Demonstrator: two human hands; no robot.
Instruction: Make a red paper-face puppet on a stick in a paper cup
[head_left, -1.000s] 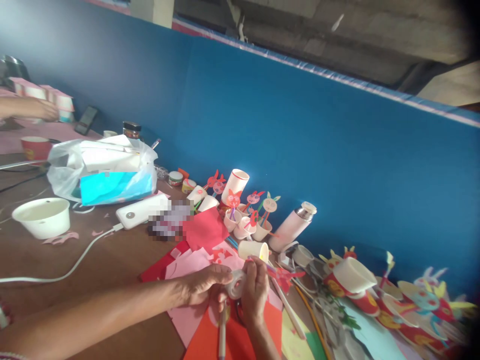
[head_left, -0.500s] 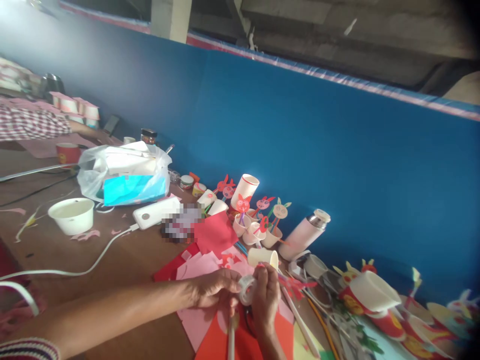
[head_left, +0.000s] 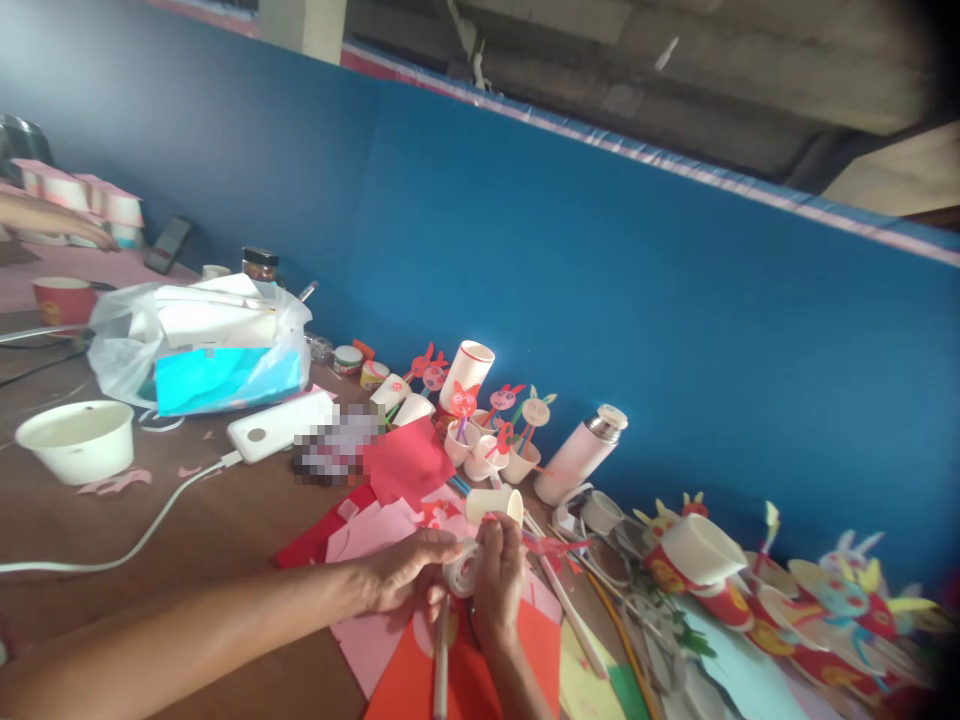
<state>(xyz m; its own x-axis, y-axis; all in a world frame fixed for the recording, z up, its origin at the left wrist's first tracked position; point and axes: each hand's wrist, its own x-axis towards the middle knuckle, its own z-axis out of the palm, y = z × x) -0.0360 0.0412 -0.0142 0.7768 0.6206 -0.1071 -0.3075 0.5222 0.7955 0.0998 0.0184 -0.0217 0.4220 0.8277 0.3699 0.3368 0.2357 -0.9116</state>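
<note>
Between my two hands is a small white roll (head_left: 463, 570) that looks like tape. My left hand (head_left: 411, 572) comes in from the lower left, its fingers and thumb pinched on the roll's left side. Curled against the roll's right side is my right hand (head_left: 499, 580), its fingertips together near a small red bit. Beneath both hands lie pink sheets (head_left: 367, 640) and orange-red paper (head_left: 405, 685). A white stick (head_left: 441, 665) lies just below the roll. Behind my right hand, a pale paper cup (head_left: 491, 506) rests on its side.
A plastic bag (head_left: 120, 335), white bowl (head_left: 79, 445) and power bank (head_left: 277, 425) are at left. Cups with paper animal faces (head_left: 463, 400) and a flask (head_left: 581, 455) line the blue partition (head_left: 637, 300). More decorated cups (head_left: 705, 550) stand right. Another person's hand (head_left: 90, 232) is far left.
The view has swung right, so the scene sits further left. My hands remain around the white roll. The other person's checked sleeve has left view.
</note>
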